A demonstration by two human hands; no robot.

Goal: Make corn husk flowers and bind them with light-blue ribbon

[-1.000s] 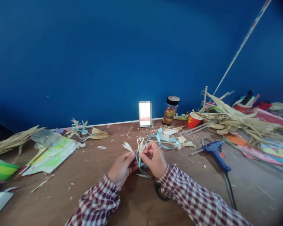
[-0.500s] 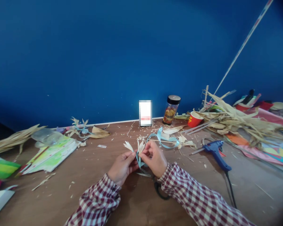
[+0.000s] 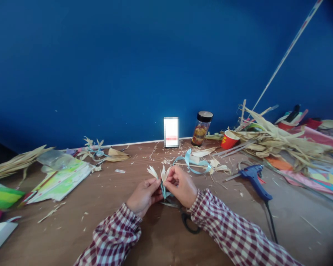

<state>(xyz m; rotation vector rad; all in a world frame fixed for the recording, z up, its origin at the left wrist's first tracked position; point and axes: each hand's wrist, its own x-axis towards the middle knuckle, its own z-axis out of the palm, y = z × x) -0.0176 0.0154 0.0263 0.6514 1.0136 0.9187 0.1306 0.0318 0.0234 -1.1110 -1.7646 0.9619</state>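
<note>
Over the middle of the table, my left hand (image 3: 143, 195) pinches a small corn husk flower (image 3: 152, 171) whose pale petals point up and left. Closed thumb to finger, my right hand (image 3: 182, 187) grips a second pale husk flower (image 3: 164, 172) right beside the first. Light blue ribbon (image 3: 163, 191) runs down between the fingertips, along the flowers' stems. Below the hands lie scissors (image 3: 191, 224) with black handles, their blades partly covered. A longer curl of blue ribbon (image 3: 195, 166) rests on the table just past my right hand.
On the right lie a blue glue gun (image 3: 256, 181) with its cord and a heap of dry husks (image 3: 288, 142). A lidded jar (image 3: 202, 129) and a red paper cup (image 3: 229, 139) stand at the back. Painted paper (image 3: 61, 181) is at left; husk scraps litter the table.
The two husk flowers have come slightly closer together between my fingers. Both hands keep nearly the same place and grip.
</note>
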